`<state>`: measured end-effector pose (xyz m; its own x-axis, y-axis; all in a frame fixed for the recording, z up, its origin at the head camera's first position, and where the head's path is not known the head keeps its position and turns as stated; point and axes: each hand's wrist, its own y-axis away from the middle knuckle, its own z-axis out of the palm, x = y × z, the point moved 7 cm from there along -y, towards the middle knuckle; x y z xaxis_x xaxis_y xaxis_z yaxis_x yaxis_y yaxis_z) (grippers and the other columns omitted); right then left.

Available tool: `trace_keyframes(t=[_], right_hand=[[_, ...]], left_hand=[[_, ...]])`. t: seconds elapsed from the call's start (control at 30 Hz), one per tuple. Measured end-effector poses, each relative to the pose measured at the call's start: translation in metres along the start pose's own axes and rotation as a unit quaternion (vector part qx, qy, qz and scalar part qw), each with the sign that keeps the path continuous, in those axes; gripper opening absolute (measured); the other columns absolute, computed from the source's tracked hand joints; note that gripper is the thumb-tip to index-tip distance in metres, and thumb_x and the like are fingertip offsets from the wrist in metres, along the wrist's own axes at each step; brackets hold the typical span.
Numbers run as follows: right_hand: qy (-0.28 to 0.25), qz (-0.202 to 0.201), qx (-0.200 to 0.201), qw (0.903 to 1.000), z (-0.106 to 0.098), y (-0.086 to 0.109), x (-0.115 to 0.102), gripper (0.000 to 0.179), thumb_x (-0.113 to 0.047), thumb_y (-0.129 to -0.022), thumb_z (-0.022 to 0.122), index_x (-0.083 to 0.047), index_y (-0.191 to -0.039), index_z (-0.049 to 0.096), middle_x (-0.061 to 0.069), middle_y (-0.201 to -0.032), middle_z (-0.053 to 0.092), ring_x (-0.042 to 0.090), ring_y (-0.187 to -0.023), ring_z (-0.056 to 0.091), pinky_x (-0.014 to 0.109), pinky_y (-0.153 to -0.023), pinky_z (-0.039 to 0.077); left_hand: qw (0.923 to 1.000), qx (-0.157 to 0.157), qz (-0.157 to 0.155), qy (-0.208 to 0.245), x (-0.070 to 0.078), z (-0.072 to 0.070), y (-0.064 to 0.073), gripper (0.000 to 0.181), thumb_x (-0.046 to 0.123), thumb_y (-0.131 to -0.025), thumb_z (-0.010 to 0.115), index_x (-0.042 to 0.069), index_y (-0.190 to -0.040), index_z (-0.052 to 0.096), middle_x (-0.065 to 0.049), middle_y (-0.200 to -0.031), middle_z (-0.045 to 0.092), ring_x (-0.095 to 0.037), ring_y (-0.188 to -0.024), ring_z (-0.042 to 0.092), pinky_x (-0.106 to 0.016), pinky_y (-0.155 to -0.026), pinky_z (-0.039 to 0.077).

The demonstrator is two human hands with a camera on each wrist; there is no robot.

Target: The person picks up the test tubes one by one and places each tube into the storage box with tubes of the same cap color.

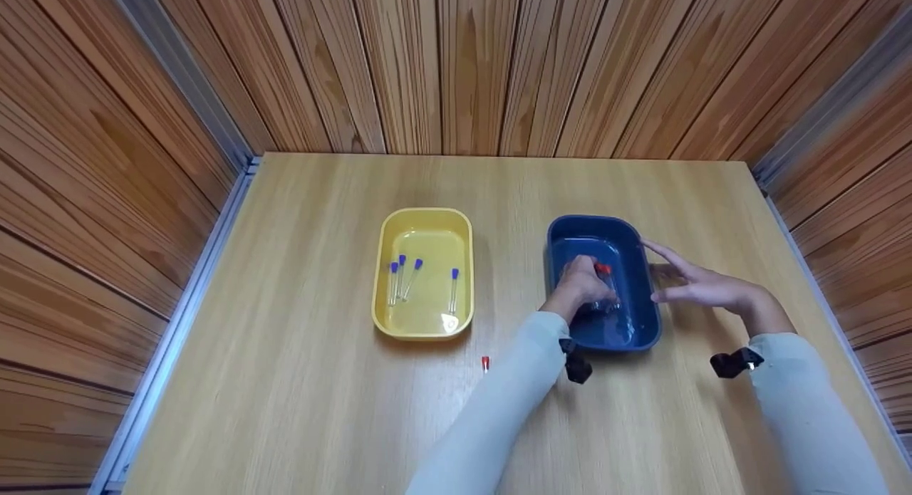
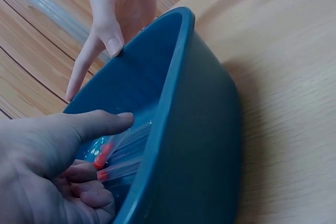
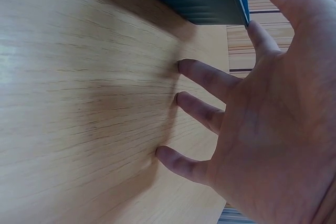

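My left hand (image 1: 586,281) is down inside the dark blue tray (image 1: 645,338). Its thumb stands apart from the curled fingers (image 2: 92,195), which are right beside the clear tubes (image 2: 128,166) with red caps (image 2: 102,156) lying there. In the head view this hand partly hides those tubes. At the tray's right side, my right hand (image 1: 702,287) is spread, with thumb and index fingertip against the rim. The right wrist view shows its other fingers (image 3: 207,80) extended low over the table, outside the tray.
A yellow tray (image 1: 423,334) stands to the left, holding several clear tubes with purple caps (image 1: 454,273). One red-capped tube (image 1: 485,363) lies on the wooden table (image 1: 306,395), partly behind the left sleeve. Wood-panelled walls (image 1: 470,68) enclose the back and sides.
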<state>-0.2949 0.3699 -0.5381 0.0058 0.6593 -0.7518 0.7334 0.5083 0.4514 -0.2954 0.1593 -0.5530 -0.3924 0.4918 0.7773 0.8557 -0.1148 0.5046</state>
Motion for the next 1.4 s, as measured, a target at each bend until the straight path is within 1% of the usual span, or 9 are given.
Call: trace_keyframes(t=[0.13,0.27,0.5,0.63,0.77,0.87,1.0,1.23,1.4], right_hand=[[0.000,0.001,0.001,1.0000,-0.001,0.000,0.000,0.105,-0.035,-0.110,0.067,-0.029,-0.182,-0.010,0.033,-0.188,0.004,0.069,-0.169,0.007,0.098,-0.121,0.005],[0.000,0.000,0.000,1.0000,-0.001,-0.001,-0.001,0.105,-0.034,-0.111,0.066,-0.030,-0.182,-0.010,0.033,-0.188,0.004,0.069,-0.169,0.006,0.098,-0.121,0.005],[0.000,0.006,0.000,1.0000,-0.002,-0.003,-0.002,0.102,-0.032,-0.111,0.066,-0.030,-0.182,-0.006,0.037,-0.186,0.007,0.071,-0.168,0.005,0.100,-0.119,0.006],[0.001,0.007,-0.001,1.0000,-0.003,-0.003,-0.002,0.102,-0.033,-0.111,0.066,-0.030,-0.182,-0.007,0.035,-0.187,0.005,0.070,-0.169,0.005,0.100,-0.118,0.006],[0.002,0.010,-0.002,0.9999,-0.002,-0.003,-0.002,0.103,-0.033,-0.111,0.066,-0.030,-0.182,-0.008,0.037,-0.186,0.005,0.071,-0.168,0.005,0.100,-0.118,0.005],[-0.003,0.009,-0.004,0.9999,-0.001,-0.002,-0.001,0.102,-0.032,-0.112,0.066,-0.029,-0.182,-0.008,0.038,-0.186,0.006,0.071,-0.168,0.004,0.099,-0.119,0.005],[-0.007,0.005,-0.003,1.0000,0.001,-0.002,0.000,0.102,-0.033,-0.112,0.066,-0.027,-0.182,-0.008,0.037,-0.186,0.006,0.071,-0.168,0.004,0.099,-0.120,0.005],[-0.003,-0.002,0.002,1.0000,0.001,-0.001,0.002,0.104,-0.035,-0.111,0.066,-0.028,-0.182,-0.009,0.034,-0.187,0.006,0.070,-0.168,0.006,0.099,-0.120,0.005],[0.000,0.006,0.003,1.0000,0.000,-0.003,0.002,0.105,-0.035,-0.110,0.067,-0.029,-0.182,-0.008,0.036,-0.186,0.008,0.070,-0.168,0.006,0.099,-0.119,0.005]], left_hand=[[1.0000,0.003,-0.003,-0.001,0.001,-0.001,0.002,0.037,0.012,-0.092,0.095,0.012,-0.122,0.073,-0.002,-0.108,0.073,-0.020,-0.102,0.066,-0.043,-0.115,0.061],[0.9999,0.004,-0.003,-0.009,-0.001,0.000,-0.003,0.036,0.010,-0.091,0.096,0.013,-0.119,0.074,-0.002,-0.105,0.073,-0.020,-0.101,0.066,-0.042,-0.112,0.062],[0.9980,-0.002,-0.003,-0.063,-0.007,0.006,-0.024,0.044,0.016,-0.083,0.102,0.017,-0.117,0.074,0.000,-0.109,0.077,-0.017,-0.100,0.067,-0.034,-0.104,0.062],[0.9989,-0.003,-0.015,-0.045,-0.007,0.004,-0.018,0.044,0.017,-0.087,0.100,0.017,-0.122,0.073,0.000,-0.114,0.076,-0.017,-0.104,0.068,-0.038,-0.110,0.063],[0.9993,0.001,-0.027,-0.025,-0.003,0.000,-0.005,0.053,0.019,-0.090,0.098,0.016,-0.135,0.071,-0.002,-0.126,0.077,-0.019,-0.114,0.070,-0.041,-0.118,0.060],[0.9993,-0.006,-0.035,-0.013,-0.001,-0.002,0.004,0.069,0.021,-0.092,0.097,0.017,-0.153,0.065,-0.003,-0.144,0.076,-0.019,-0.130,0.070,-0.043,-0.126,0.055],[0.9991,-0.018,-0.038,-0.010,0.002,-0.005,0.010,0.085,0.025,-0.094,0.094,0.023,-0.168,0.053,0.001,-0.164,0.066,-0.017,-0.150,0.062,-0.043,-0.132,0.048],[0.9996,-0.019,0.008,0.018,0.006,-0.009,0.011,0.088,0.026,-0.094,0.095,0.026,-0.170,0.050,0.002,-0.170,0.061,-0.018,-0.152,0.060,-0.046,-0.133,0.047],[0.9986,-0.022,0.048,0.001,0.009,-0.015,0.012,0.090,0.026,-0.093,0.096,0.026,-0.170,0.050,0.003,-0.172,0.059,-0.019,-0.155,0.059,-0.047,-0.133,0.047]])
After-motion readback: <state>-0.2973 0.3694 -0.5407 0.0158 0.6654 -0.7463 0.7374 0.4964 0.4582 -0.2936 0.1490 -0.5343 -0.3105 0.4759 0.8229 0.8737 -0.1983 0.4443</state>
